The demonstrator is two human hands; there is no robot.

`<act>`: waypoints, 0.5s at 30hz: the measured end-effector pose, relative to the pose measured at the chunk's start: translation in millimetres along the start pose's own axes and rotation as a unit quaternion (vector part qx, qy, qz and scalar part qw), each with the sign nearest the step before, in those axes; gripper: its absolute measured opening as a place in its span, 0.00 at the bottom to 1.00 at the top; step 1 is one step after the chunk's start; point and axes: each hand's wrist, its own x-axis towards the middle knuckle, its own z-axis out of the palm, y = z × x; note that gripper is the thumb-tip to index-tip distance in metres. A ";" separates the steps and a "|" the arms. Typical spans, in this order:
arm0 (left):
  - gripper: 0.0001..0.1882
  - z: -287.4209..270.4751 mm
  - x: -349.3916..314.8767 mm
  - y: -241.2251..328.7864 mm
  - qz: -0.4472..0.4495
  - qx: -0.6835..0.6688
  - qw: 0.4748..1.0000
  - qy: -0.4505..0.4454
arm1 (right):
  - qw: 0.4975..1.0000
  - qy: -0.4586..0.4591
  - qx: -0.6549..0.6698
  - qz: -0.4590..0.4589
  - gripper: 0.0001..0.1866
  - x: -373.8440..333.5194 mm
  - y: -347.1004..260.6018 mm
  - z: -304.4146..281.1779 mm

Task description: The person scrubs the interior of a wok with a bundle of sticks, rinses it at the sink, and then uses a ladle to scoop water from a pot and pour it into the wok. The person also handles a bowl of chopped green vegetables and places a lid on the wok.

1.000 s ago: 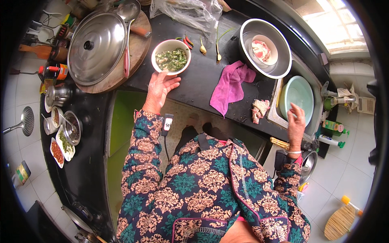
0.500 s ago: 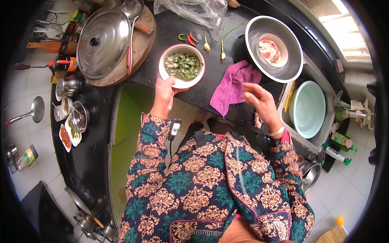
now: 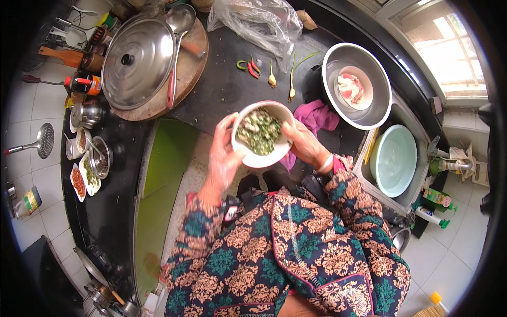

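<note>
A white bowl (image 3: pixel 260 162) with a pinkish rim is held up in front of the counter's near edge. Inside it lies a chopped green mixture (image 3: pixel 260 131) with pale bits. My left hand (image 3: pixel 222 157) grips the bowl's left side, fingers on the outer wall and thumb near the lower rim. On the opposite side my right hand (image 3: pixel 306 143) is closed on the rim, its thumb toward the mixture. Partly hidden behind the bowl and right hand, a purple cloth (image 3: pixel 323 117) rests over the counter edge.
On the counter (image 3: pixel 222 90) are red and green chilies (image 3: pixel 252 67), two small bulbs and a plastic bag (image 3: pixel 259 24). At right, a steel basin (image 3: pixel 381 113) contains a bowl of meat; a pale green basin (image 3: pixel 396 158) sits in the sink. A lid (image 3: pixel 138 61) and ladle lie left on a board.
The bowl has come nearer my body and to the right, off the counter edge. My right hand, free before, has moved left and taken hold of the bowl's right side.
</note>
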 end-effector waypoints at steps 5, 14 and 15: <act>0.34 -9.5 8.6 -4.9 0.014 -0.029 0.999 0.013 | 0.987 0.024 -0.155 -0.026 0.31 13.5 -0.2 1.3; 0.36 -21.8 16.2 -13.6 0.038 -0.061 0.997 0.017 | 0.978 0.051 -0.191 -0.067 0.31 31.0 9.9 0.0; 0.36 -23.8 17.6 -12.9 -0.043 -0.081 0.995 0.032 | 0.984 0.058 -0.167 -0.004 0.31 33.3 10.2 -0.9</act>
